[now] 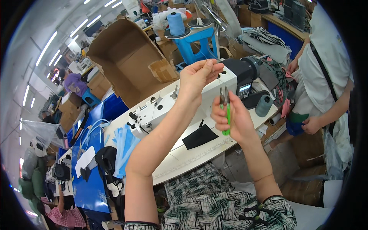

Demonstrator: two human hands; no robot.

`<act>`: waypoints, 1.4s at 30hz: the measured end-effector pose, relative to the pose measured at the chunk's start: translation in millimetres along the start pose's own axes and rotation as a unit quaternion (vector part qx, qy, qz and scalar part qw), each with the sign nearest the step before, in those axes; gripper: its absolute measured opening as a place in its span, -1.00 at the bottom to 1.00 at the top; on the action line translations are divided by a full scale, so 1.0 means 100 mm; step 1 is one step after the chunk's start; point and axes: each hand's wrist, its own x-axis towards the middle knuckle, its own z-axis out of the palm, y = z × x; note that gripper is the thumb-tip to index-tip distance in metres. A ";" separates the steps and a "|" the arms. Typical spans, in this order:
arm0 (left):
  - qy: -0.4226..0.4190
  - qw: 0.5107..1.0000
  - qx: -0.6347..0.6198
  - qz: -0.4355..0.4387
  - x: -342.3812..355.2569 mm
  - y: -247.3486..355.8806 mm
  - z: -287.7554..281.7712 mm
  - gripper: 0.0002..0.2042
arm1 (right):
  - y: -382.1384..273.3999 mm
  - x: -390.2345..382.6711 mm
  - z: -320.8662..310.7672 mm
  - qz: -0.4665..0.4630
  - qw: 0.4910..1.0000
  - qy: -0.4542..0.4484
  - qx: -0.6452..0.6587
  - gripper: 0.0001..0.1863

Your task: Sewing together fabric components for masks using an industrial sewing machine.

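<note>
My left hand point(200, 76) is raised above the white sewing machine point(166, 112), its thumb and fingertips pinched on a thin thread. Just to its right, my right hand point(237, 119) grips a pair of thread snips point(229, 115) with green handles, blades pointing up and slightly apart, close below the left fingers. A flat black piece of fabric point(200, 137) lies on the pale machine table under my hands. Behind the machine, a light blue cone of thread point(176, 23) stands on an upturned blue stool point(193, 48).
A big open cardboard box point(126, 57) stands behind the machine. Light blue strips point(124, 147) and a blue table point(90, 191) lie left. A grey-green thread cone point(264, 105) sits at the table's right end. Another person point(326, 76) stands close by on the right, near heaped fabric.
</note>
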 end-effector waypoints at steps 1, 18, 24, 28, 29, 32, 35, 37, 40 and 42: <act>0.000 1.000 0.001 0.004 -0.01 0.01 0.00 -0.71 | -0.03 0.10 -0.02 -0.008 1.000 -0.022 0.004 -0.46; -0.007 1.000 -0.016 0.006 -0.05 0.05 -0.06 -0.66 | -0.22 0.42 -0.38 -0.045 0.998 0.008 0.043 -0.65; 0.030 0.999 -0.023 0.008 -0.01 0.11 -0.17 -0.70 | -0.30 0.24 -0.29 -0.161 0.980 0.098 0.062 -0.63; 0.033 0.999 -0.015 0.018 -0.03 0.07 -0.15 -0.72 | -0.27 0.18 -0.08 -0.307 0.932 0.184 -0.051 -0.58; 0.034 0.999 -0.017 0.022 -0.03 0.06 -0.15 -0.72 | -0.27 0.19 -0.04 -0.380 0.898 0.195 -0.107 -0.56; 0.024 0.999 0.026 0.029 -0.05 0.03 -0.14 -0.70 | -0.26 0.29 0.03 -0.318 0.888 0.179 -0.281 -0.57; 0.011 0.998 0.025 0.058 -0.04 0.01 -0.10 -0.70 | -0.20 0.48 0.04 -0.247 0.861 0.161 -0.415 -0.61; 0.011 0.998 0.031 0.056 -0.05 0.01 -0.09 -0.70 | -0.20 0.56 0.03 -0.215 0.869 0.162 -0.416 -0.64; 0.009 0.998 0.008 0.055 -0.06 0.02 -0.12 -0.70 | -0.20 0.59 -0.01 -0.221 0.866 0.144 -0.425 -0.69; 0.013 0.999 -0.006 0.046 -0.04 0.03 -0.15 -0.69 | -0.24 0.56 -0.06 -0.146 0.907 0.122 -0.377 -0.76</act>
